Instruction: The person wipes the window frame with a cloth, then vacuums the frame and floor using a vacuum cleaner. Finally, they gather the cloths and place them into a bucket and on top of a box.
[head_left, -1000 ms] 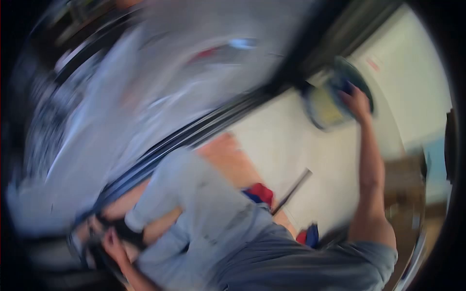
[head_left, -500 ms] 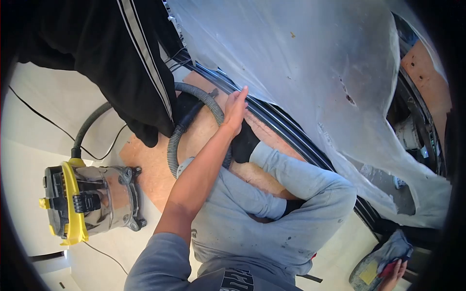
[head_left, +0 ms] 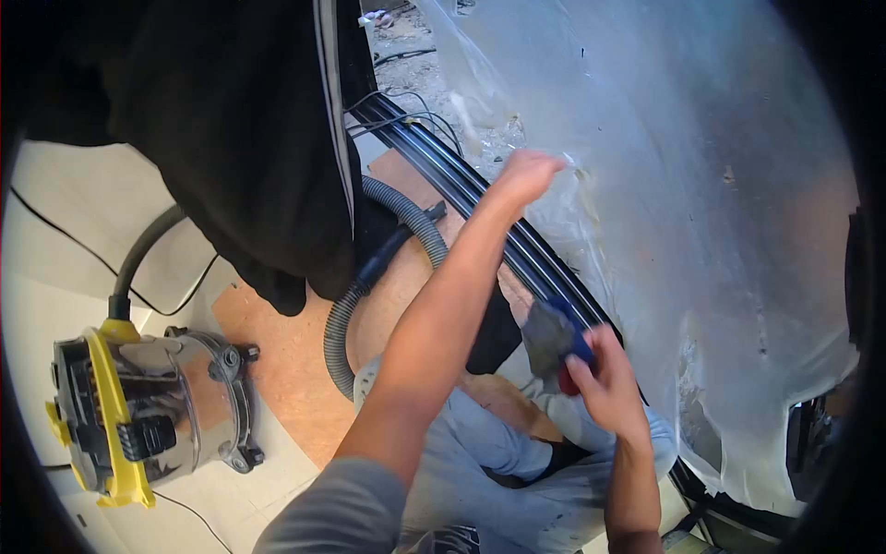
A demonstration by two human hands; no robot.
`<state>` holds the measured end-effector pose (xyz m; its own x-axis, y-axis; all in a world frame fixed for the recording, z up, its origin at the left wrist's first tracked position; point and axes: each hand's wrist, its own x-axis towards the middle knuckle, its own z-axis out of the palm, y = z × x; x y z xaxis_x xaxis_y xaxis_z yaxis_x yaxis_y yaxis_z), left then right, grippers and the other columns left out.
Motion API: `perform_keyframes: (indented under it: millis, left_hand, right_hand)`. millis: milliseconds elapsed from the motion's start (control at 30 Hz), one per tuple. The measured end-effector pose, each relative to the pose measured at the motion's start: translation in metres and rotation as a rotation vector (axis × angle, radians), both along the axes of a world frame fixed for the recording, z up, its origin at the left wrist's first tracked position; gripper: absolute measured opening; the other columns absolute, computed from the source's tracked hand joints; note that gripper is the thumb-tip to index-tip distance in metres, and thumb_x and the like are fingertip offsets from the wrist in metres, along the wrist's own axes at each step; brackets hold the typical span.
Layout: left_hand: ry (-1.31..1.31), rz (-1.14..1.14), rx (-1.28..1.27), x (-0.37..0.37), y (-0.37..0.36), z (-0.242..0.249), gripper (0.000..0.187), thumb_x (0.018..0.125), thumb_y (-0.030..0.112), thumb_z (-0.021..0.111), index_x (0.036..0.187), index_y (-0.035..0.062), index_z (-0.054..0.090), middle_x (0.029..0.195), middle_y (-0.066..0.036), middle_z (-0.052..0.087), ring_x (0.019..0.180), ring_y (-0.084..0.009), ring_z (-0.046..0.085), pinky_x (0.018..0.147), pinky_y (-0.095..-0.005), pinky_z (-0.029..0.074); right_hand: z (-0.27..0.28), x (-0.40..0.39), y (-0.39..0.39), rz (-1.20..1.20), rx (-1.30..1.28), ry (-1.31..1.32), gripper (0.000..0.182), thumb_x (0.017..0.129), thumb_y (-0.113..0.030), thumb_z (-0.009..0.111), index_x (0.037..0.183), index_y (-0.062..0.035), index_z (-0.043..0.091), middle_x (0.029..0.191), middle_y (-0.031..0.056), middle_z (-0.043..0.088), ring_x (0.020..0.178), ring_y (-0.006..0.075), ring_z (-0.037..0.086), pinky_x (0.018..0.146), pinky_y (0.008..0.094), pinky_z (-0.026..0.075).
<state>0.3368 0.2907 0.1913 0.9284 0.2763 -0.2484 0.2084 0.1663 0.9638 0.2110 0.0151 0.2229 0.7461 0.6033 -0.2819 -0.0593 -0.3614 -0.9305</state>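
My left hand (head_left: 531, 175) reaches over the black metal track (head_left: 528, 247), its fingers closed at the edge of a translucent plastic sheet (head_left: 683, 157). The hand is slightly blurred. My right hand (head_left: 611, 386) is closed on a crumpled cloth (head_left: 551, 340), grey with dark blue and red parts, held above my crossed legs close to the track. A ribbed grey vacuum hose (head_left: 338, 337) curves over a brown board (head_left: 277, 355) left of my left forearm.
A yellow and black vacuum cleaner (head_left: 152, 402) stands on the pale floor at left. Black fabric (head_left: 231, 157) with a light stripe hangs at upper left. Thin cables (head_left: 415, 115) cross the track's far end. Rubble (head_left: 406, 65) shows beyond it.
My left hand has moved up and right, and the plastic sheet's edge has shifted, showing rubble behind. My right hand has brought the cloth from the lower right corner to the track.
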Motion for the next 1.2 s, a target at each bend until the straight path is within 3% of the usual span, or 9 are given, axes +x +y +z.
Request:
perform_keyframes:
  millis: [67, 100, 133, 200, 300, 400, 667, 1033, 1200]
  left_hand:
    - [-0.102, 0.248, 0.049, -0.06, 0.011, 0.002, 0.027, 0.089, 0.023, 0.066, 0.102, -0.0004, 0.07, 0.091, -0.007, 0.067, 0.083, -0.0144, 0.061, 0.072, -0.0283, 0.048]
    - [-0.131, 0.408, -0.011, -0.089, 0.009, 0.0, 0.021, 0.089, 0.02, 0.066, 0.092, 0.0, 0.071, 0.079, -0.003, 0.066, 0.075, -0.012, 0.059, 0.067, -0.0267, 0.047]
    - [-0.122, 0.424, 0.072, -0.114, 0.008, -0.013, 0.019, 0.088, 0.019, 0.067, 0.087, 0.0003, 0.07, 0.075, -0.002, 0.064, 0.072, -0.0108, 0.058, 0.066, -0.026, 0.047]
    - [-0.009, 0.323, 0.285, -0.145, -0.003, -0.04, 0.024, 0.089, 0.021, 0.066, 0.079, 0.0002, 0.067, 0.07, -0.004, 0.064, 0.067, -0.0146, 0.06, 0.064, -0.0287, 0.048]
    - [0.298, -0.213, 0.759, -0.153, -0.024, -0.055, 0.039, 0.09, 0.038, 0.062, 0.08, 0.0006, 0.069, 0.078, -0.02, 0.069, 0.074, -0.035, 0.068, 0.071, -0.0434, 0.053]
    - [0.349, -0.439, 0.758, -0.141, -0.034, -0.058, 0.048, 0.09, 0.047, 0.058, 0.084, 0.0008, 0.071, 0.089, -0.027, 0.069, 0.088, -0.044, 0.067, 0.078, -0.0513, 0.052]
    - [0.281, -0.48, 0.736, -0.141, -0.045, -0.045, 0.043, 0.091, 0.042, 0.06, 0.088, -0.0003, 0.069, 0.086, -0.024, 0.07, 0.084, -0.0407, 0.069, 0.075, -0.0496, 0.054]
    - [0.252, -0.411, 0.764, -0.144, -0.032, -0.05, 0.039, 0.091, 0.037, 0.061, 0.09, -0.0018, 0.065, 0.082, -0.022, 0.069, 0.079, -0.04, 0.068, 0.072, -0.0487, 0.054]
    - [0.188, -0.531, 0.74, -0.145, -0.025, -0.069, 0.032, 0.091, 0.032, 0.06, 0.09, 0.001, 0.066, 0.085, -0.021, 0.068, 0.079, -0.036, 0.069, 0.072, -0.0456, 0.053]
  right_hand:
    - [-0.035, 0.034, 0.045, -0.013, -0.015, -0.234, 0.016, 0.092, -0.002, 0.058, 0.103, -0.0004, 0.047, 0.082, 0.0105, 0.058, 0.073, 0.0154, 0.057, 0.066, 0.0308, 0.048]
    - [-0.06, 0.057, 0.063, 0.0, -0.047, -0.422, 0.018, 0.091, -0.003, 0.059, 0.105, 0.0004, 0.048, 0.086, 0.0156, 0.06, 0.077, 0.0275, 0.064, 0.072, 0.0371, 0.05]
    - [-0.073, 0.077, 0.084, -0.046, -0.079, -0.483, 0.02, 0.09, -0.003, 0.059, 0.108, -0.0002, 0.05, 0.092, 0.0215, 0.063, 0.087, 0.0414, 0.065, 0.079, 0.0427, 0.05]
    - [-0.076, 0.108, 0.123, -0.089, -0.125, -0.621, 0.022, 0.091, -0.003, 0.059, 0.111, -0.0011, 0.051, 0.097, 0.0252, 0.065, 0.093, 0.0465, 0.063, 0.08, 0.0447, 0.05]
    - [-0.112, 0.147, 0.155, -0.068, -0.161, -0.608, 0.023, 0.09, -0.003, 0.059, 0.114, -0.0028, 0.058, 0.096, 0.0256, 0.066, 0.092, 0.0433, 0.064, 0.08, 0.0432, 0.05]
    - [-0.19, 0.179, 0.159, 0.093, -0.128, -0.68, 0.028, 0.09, -0.005, 0.061, 0.118, -0.0082, 0.066, 0.096, 0.0226, 0.064, 0.09, 0.0389, 0.064, 0.081, 0.0418, 0.051]
    - [-0.187, 0.159, 0.153, 0.276, -0.657, -0.859, 0.039, 0.093, -0.015, 0.057, 0.132, -0.0203, 0.06, 0.096, 0.0207, 0.054, 0.086, 0.0396, 0.061, 0.074, 0.051, 0.051]
    - [-0.211, 0.224, 0.343, 0.279, -0.424, -1.047, 0.021, 0.08, -0.008, 0.058, 0.097, -0.002, 0.07, 0.096, 0.0226, 0.063, 0.089, 0.0407, 0.066, 0.075, 0.0496, 0.055]
    - [-0.215, 0.248, 0.454, 0.233, -0.413, -0.911, 0.022, 0.085, -0.014, 0.058, 0.096, -0.0038, 0.074, 0.105, 0.02, 0.07, 0.097, 0.0385, 0.069, 0.083, 0.0467, 0.056]
